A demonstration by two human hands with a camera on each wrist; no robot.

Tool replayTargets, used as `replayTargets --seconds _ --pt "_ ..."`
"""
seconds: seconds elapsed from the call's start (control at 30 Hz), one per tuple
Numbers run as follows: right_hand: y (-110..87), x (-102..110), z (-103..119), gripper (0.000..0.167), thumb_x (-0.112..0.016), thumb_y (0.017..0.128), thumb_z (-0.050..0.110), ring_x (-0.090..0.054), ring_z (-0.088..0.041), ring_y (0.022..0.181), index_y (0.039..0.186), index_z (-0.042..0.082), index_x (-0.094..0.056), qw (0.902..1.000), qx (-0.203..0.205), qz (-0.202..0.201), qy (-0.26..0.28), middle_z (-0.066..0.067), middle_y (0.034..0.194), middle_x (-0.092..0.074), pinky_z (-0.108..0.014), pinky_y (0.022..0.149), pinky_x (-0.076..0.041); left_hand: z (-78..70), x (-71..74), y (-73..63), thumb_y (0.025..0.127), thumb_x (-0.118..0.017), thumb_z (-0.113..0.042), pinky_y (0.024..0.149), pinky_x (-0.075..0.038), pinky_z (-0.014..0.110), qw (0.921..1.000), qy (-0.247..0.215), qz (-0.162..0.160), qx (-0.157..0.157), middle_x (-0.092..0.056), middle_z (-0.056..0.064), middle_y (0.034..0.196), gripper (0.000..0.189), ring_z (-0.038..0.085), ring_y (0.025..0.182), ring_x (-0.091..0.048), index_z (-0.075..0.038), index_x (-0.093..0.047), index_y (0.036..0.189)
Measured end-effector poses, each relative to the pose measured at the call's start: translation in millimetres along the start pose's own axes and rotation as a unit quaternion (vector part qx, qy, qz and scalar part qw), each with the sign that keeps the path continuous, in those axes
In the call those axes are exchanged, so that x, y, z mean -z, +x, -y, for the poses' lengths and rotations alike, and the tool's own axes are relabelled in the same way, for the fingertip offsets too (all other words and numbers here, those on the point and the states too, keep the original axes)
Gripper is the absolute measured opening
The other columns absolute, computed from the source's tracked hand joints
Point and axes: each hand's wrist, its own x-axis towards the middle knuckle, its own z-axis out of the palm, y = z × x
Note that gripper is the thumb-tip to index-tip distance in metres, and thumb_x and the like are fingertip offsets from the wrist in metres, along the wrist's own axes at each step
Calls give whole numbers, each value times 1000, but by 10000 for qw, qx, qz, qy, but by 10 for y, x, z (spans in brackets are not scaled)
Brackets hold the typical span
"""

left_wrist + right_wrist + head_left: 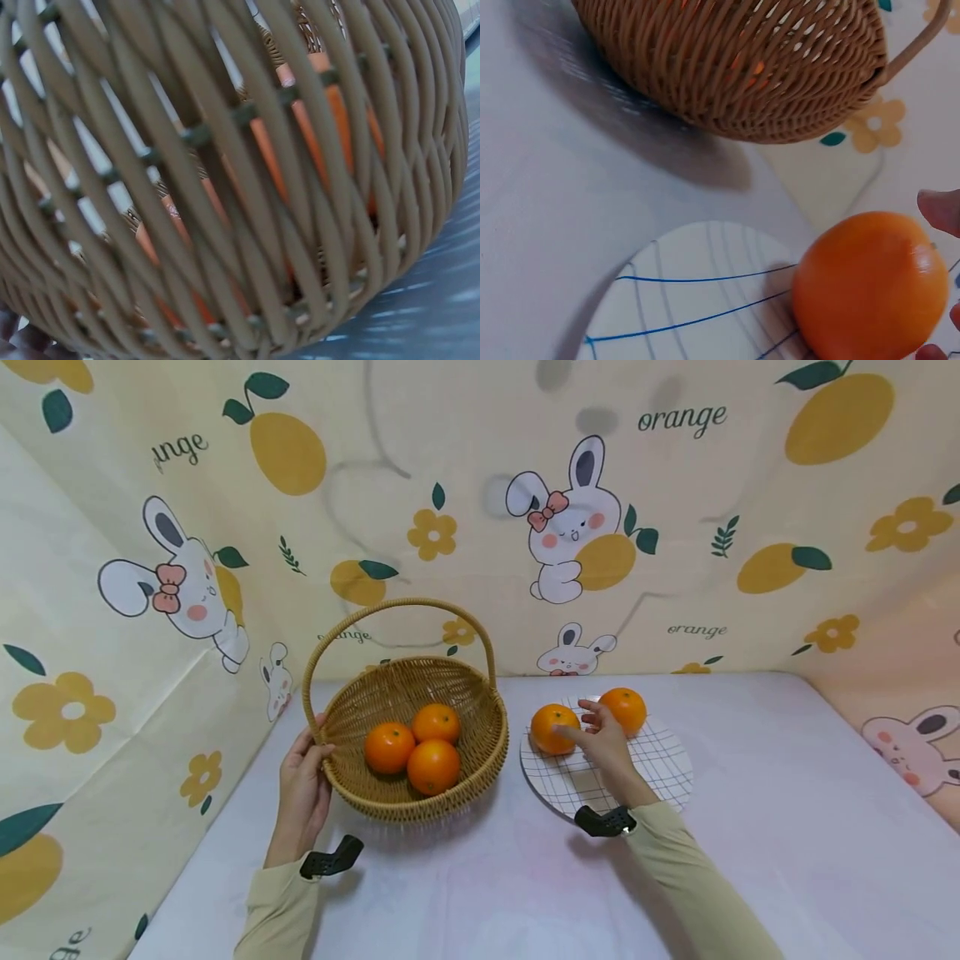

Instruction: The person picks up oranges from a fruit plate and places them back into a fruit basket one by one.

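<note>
My left hand point(306, 777) grips the left rim of a wicker basket point(495, 752) by the foot of its arched handle. Three oranges point(434, 767) lie in the basket; through the weave point(225, 150) the left wrist view shows patches of orange. My right hand point(606, 752) reaches over a round white plate point(660, 777) with a grid of lines. Its thumb and fingers are spread at the side of an orange point(553, 729), also large in the right wrist view point(870, 289). Another orange point(624, 710) lies on the plate behind this hand.
A pale table point(480, 893) carries the basket and plate side by side. Behind and at the sides hangs a cream cloth point(465, 443) printed with rabbits, flowers and fruit. The basket's handle point(405, 603) arches high above its bowl.
</note>
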Motion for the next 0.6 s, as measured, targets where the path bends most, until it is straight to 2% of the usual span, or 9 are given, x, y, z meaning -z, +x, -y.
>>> replayTargets --seconds 0.1,0.27,0.47,0.6 --pt "43 -46 -24 75 -74 86 22 -37 -33 117 148 11 -33 10000 -43 79 -22 -18 140 -35 -42 98 -39 -6 5 7 96 -38 11 95 -42 25 10000 -23 -14 -22 -32 11 145 50 21 125 -38 5 -34 146" --pt "85 -105 -55 81 -77 83 23 -36 -35 122 147 11 -31 9998 -14 186 -106 -19 141 -33 -45 106 -32 -11 8 4 97 -37 11 97 -41 28 10000 57 44 -1 -31 12 145 51 22 127 -36 4 -32 147" --pt "93 -150 -69 81 -79 79 21 -38 -35 121 144 10 -33 9998 20 151 -144 -20 140 -35 -47 106 -32 -9 9 -24 97 -38 10 97 -41 27 10000 -43 74 20 -31 10 146 52 21 125 -38 2 -32 148" --pt "83 -142 -61 77 -79 78 18 -40 -35 119 141 9 -36 9998 62 118 -146 -19 138 -37 -48 104 -34 -5 -1 -20 97 -38 10 97 -42 28 9999 54 120 -7 -31 12 146 52 22 125 -37 2 -31 148"
